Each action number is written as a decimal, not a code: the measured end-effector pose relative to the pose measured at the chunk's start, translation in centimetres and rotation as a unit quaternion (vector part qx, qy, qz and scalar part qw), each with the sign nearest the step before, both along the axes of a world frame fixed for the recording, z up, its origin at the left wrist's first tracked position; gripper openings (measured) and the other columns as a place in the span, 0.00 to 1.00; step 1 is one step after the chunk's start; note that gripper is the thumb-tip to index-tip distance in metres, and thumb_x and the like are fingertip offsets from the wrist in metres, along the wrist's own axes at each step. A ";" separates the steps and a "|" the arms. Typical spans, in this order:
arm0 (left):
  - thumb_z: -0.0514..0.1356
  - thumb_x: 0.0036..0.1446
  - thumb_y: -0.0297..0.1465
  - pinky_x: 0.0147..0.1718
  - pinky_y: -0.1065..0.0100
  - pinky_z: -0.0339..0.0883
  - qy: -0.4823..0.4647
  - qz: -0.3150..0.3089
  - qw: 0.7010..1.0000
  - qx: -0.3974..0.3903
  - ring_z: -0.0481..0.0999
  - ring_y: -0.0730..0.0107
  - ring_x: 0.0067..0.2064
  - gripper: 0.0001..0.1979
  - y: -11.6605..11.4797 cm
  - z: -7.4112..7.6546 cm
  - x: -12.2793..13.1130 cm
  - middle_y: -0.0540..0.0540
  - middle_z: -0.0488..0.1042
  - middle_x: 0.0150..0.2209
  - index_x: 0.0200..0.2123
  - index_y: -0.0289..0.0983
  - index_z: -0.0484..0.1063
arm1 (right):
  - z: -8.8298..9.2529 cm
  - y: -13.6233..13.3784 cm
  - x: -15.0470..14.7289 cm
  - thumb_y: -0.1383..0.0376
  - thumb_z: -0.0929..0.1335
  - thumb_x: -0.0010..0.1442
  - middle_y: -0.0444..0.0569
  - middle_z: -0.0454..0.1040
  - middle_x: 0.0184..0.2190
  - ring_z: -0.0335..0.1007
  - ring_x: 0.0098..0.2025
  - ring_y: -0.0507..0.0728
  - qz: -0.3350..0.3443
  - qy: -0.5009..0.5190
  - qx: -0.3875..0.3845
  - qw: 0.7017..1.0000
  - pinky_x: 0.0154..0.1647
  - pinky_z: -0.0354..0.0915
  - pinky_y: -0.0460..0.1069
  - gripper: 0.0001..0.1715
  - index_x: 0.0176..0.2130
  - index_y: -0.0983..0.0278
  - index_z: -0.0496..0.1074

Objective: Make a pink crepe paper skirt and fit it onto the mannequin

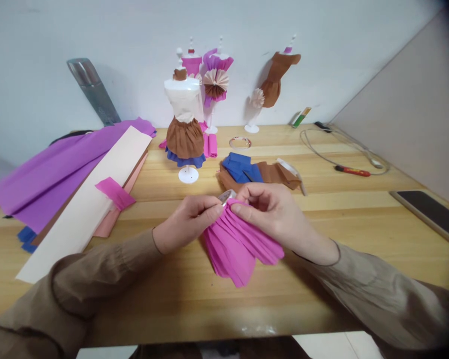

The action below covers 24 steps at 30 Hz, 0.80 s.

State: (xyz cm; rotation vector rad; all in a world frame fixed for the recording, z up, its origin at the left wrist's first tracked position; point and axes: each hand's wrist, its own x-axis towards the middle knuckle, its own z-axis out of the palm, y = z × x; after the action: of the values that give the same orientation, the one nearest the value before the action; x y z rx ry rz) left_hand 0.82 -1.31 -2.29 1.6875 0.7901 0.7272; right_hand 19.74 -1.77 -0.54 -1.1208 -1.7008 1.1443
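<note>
Pink paper [239, 244], already pleated into a fan, sits just in front of the mannequin [185, 124], its gathered top pinched tight by left hand [185, 224] and right hand [274, 209], tape [227, 195] only partly on.

- Light wooden plank table [321, 234], bare right under the grip on the pink pleated paper fan [239, 249].
- Wide purple crepe paper sheet [60, 169], far left of the grip.
- Long cream paper strip [93, 199], left of the grip, overlapping the purple sheet's edge.
- White mannequin stand with brown and blue paper skirt [185, 134], just beyond the grip.
- Folded blue and brown paper pieces [242, 168], just beyond, slightly right.
- Clear tape ring [240, 143], farther beyond.
- Red-handled tool [353, 172], well right.
- Dark flat slab [429, 212], far right.
</note>
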 end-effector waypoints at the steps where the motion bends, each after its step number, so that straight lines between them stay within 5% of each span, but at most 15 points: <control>1: 0.51 0.63 0.41 0.25 0.71 0.49 0.003 0.000 1.000 0.005 0.54 0.77 0.27 0.20 0.0 0.0 0.0 0.54 0.54 0.24 0.23 0.36 0.57 | 0.0 0.0 0.0 0.58 0.72 0.51 0.44 0.68 0.20 0.62 0.23 0.50 -0.004 0.001 0.006 1.000 0.23 0.59 0.46 0.15 0.23 0.64 0.67; 8: 0.51 0.64 0.38 0.25 0.70 0.50 0.013 0.007 0.998 0.061 0.54 0.77 0.26 0.19 -0.3 0.4 0.0 0.54 0.53 0.23 0.22 0.36 0.57 | 0.4 -0.1 0.1 0.58 0.70 0.53 0.43 0.66 0.18 0.59 0.22 0.49 -0.006 -0.014 0.018 1.000 0.21 0.56 0.45 0.16 0.22 0.64 0.66; 17: 0.52 0.62 0.46 0.26 0.69 0.49 -0.009 -0.025 0.999 -0.029 0.55 0.76 0.28 0.22 -0.9 1.2 -0.2 0.53 0.53 0.25 0.23 0.36 0.55 | -0.3 -0.3 -0.4 0.59 0.69 0.53 0.43 0.67 0.18 0.59 0.21 0.49 -0.020 -0.024 0.035 0.999 0.21 0.57 0.45 0.15 0.21 0.64 0.66; 24: 0.53 0.61 0.40 0.26 0.70 0.47 -0.013 -0.015 0.999 -0.042 0.53 0.77 0.28 0.19 -0.8 1.2 -0.1 0.53 0.51 0.24 0.23 0.36 0.56 | -0.5 -0.5 -0.6 0.61 0.69 0.54 0.43 0.66 0.18 0.60 0.21 0.49 -0.014 -0.001 0.043 0.999 0.21 0.58 0.45 0.14 0.21 0.64 0.66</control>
State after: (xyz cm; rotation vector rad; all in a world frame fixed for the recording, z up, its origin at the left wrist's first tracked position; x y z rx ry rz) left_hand 0.73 -2.08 -1.07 1.6083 0.7659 0.6854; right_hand 19.11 -2.25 -1.06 -1.0891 -1.7140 1.0430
